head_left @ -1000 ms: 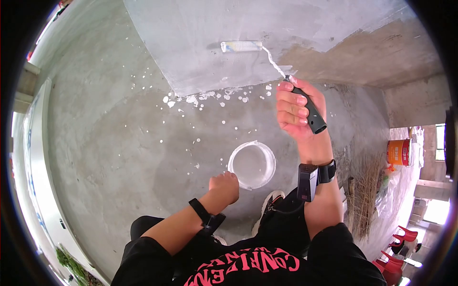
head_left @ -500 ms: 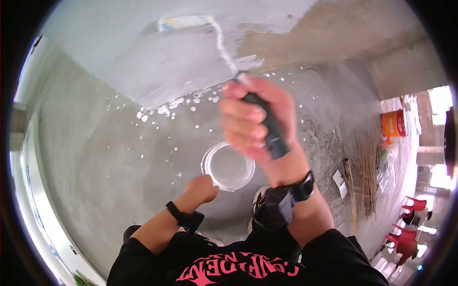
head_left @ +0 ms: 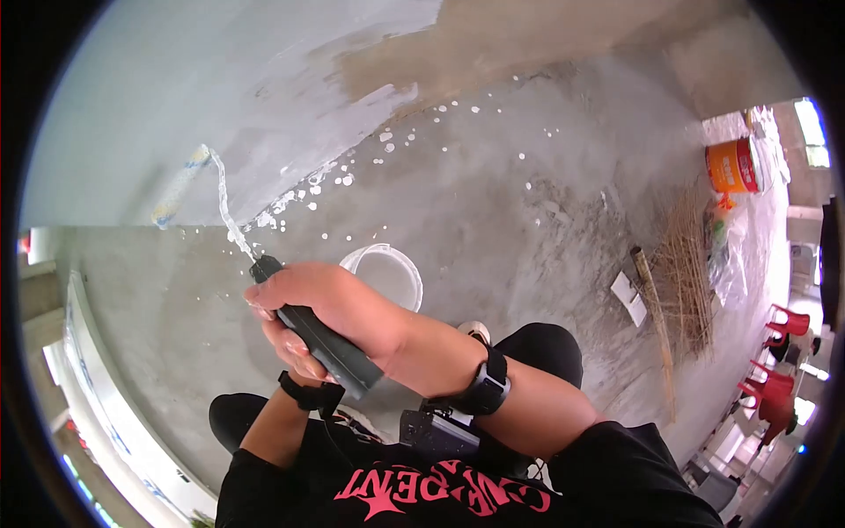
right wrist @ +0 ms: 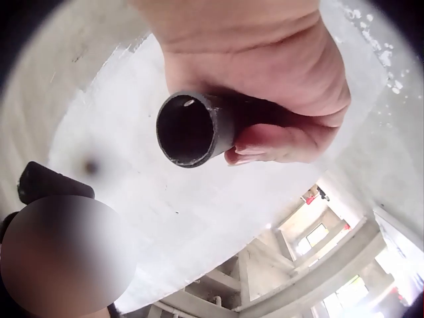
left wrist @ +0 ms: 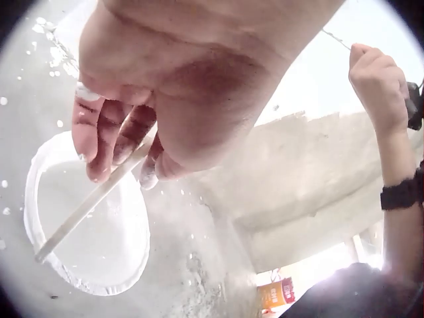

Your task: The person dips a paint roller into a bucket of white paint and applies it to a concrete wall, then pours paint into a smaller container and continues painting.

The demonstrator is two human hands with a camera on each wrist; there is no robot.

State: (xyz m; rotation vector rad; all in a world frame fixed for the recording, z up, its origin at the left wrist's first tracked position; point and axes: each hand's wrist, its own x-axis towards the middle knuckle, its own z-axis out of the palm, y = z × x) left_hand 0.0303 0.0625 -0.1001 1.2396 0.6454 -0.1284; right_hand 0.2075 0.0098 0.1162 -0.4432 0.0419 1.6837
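My right hand (head_left: 339,304) grips the dark handle of a paint roller (head_left: 180,187), whose paint-covered sleeve lies over the white-coated wall at the upper left. The hollow handle end (right wrist: 189,129) sticks out of that fist in the right wrist view. A white bucket (head_left: 417,277) of pale paint stands on the floor, partly behind my right forearm. In the left wrist view, my left hand (left wrist: 179,86) pinches a thin pale bar, apparently the bucket handle (left wrist: 86,207), which slants across the bucket. The head view mostly hides that hand behind the right one.
White paint spots (head_left: 304,195) dot the concrete floor along the wall's foot. An unpainted brown wall patch (head_left: 387,66) shows further right. To the right lie a wooden pole (head_left: 651,308), dry twigs (head_left: 691,282) and an orange-and-red bucket (head_left: 732,165). Red chairs (head_left: 775,396) stand beyond.
My right hand has swung the roller left and down along the wall, its sleeve turning from level to steeply slanted. The head view has shifted too. The left hand stays beside the bucket.
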